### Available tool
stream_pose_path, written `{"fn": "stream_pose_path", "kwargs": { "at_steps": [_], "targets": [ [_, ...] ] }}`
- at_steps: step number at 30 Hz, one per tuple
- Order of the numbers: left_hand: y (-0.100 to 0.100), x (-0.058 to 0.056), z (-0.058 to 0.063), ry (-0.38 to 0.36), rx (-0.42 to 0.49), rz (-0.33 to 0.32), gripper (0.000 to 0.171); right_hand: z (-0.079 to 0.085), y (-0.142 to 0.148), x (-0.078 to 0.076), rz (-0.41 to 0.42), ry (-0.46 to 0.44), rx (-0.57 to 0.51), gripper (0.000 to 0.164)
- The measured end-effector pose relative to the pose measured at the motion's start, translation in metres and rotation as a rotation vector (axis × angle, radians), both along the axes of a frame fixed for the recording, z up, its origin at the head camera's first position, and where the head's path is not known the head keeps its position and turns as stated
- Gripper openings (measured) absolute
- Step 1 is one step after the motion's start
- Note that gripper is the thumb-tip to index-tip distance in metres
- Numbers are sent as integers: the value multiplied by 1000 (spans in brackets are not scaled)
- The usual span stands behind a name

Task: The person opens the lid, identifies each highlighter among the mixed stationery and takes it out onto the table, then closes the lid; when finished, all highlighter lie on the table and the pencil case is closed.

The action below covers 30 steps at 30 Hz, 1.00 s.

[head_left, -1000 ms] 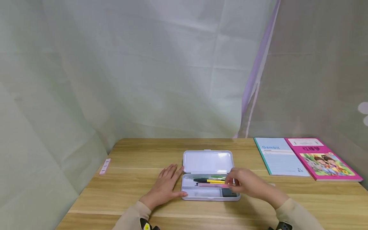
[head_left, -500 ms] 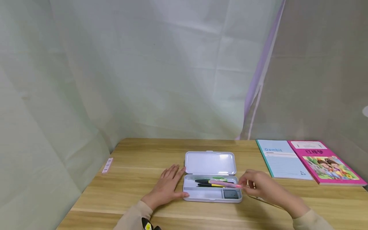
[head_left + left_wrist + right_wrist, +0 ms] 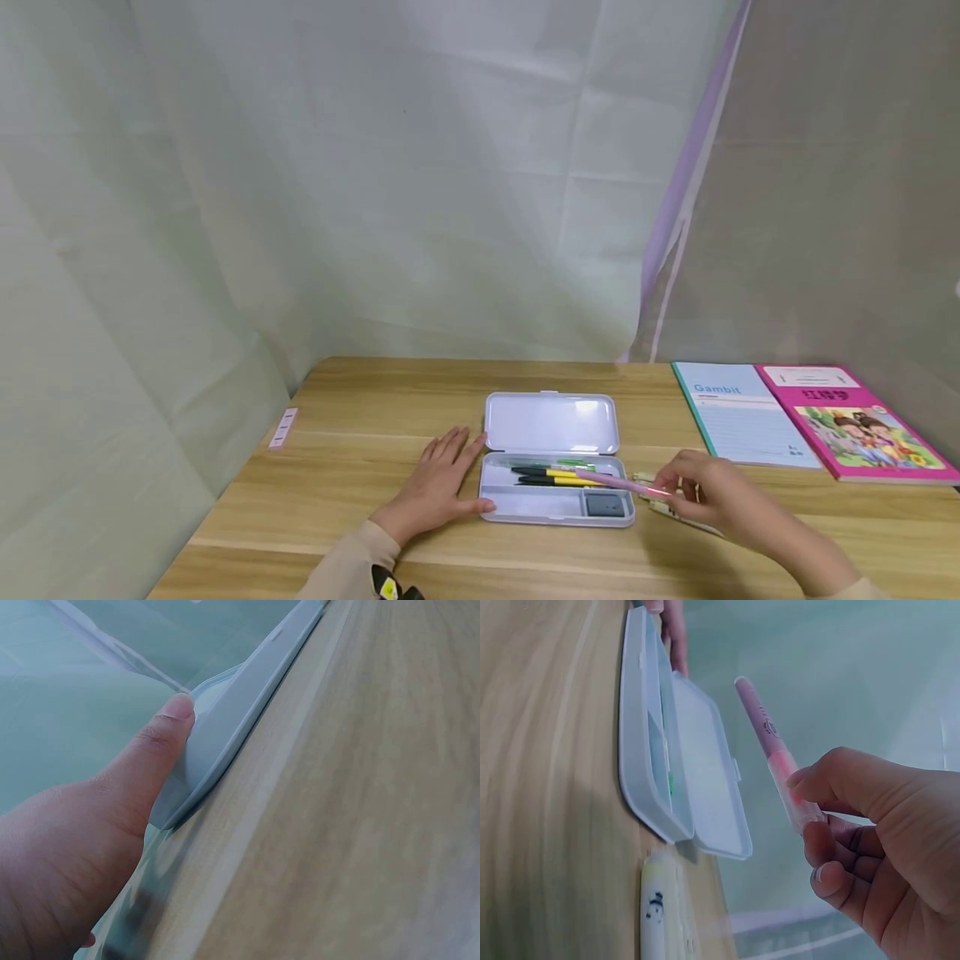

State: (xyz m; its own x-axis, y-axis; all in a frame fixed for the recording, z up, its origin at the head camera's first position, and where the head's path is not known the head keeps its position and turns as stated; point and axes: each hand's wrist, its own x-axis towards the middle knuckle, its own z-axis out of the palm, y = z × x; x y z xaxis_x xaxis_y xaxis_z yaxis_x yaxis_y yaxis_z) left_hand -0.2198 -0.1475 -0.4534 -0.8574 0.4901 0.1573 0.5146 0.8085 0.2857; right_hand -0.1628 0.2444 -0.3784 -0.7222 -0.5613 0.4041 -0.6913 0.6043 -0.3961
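A white pencil case (image 3: 525,505) lies on the wooden table with its lid (image 3: 551,423) folded back. Black-and-yellow pens (image 3: 551,481) and a green-and-clear pen (image 3: 573,463) lie in its long back compartment. A dark grey block (image 3: 603,505) sits in its small front right compartment. My left hand (image 3: 431,483) rests flat to the left, fingers straight, its thumb touching the case's front left corner. Thumb and fingers of my right hand (image 3: 708,492) pinch one end of a pink highlighter (image 3: 769,735), whose other end points left above the case.
White pens (image 3: 654,907) lie on the table right of the case, partly under my right hand. A blue notebook (image 3: 746,417) and a pink picture-cover book (image 3: 855,425) lie at the back right. A small pink-and-white strip (image 3: 282,427) lies near the left edge. Curtains hang behind.
My right hand has lifted the pink highlighter out of the pencil case and moved right with it. White pens on the table show more. The left hand has stayed at the case's corner.
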Motion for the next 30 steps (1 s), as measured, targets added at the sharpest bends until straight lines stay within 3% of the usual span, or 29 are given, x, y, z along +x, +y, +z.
{"fn": "stream_pose_path", "kwargs": {
  "at_steps": [15,19,25,30],
  "targets": [
    [0,0,-1,-3,8,4,98,-23,31,21,-45,8,5,25],
    [0,0,0,-7,12,3,97,-31,39,27,-77,56,21,25],
    [0,0,0,-3,16,1,97,-38,50,37,-141,-80,62,15],
    [0,0,0,-3,9,2,97,-44,57,41,-152,-96,72,13]
  ]
}}
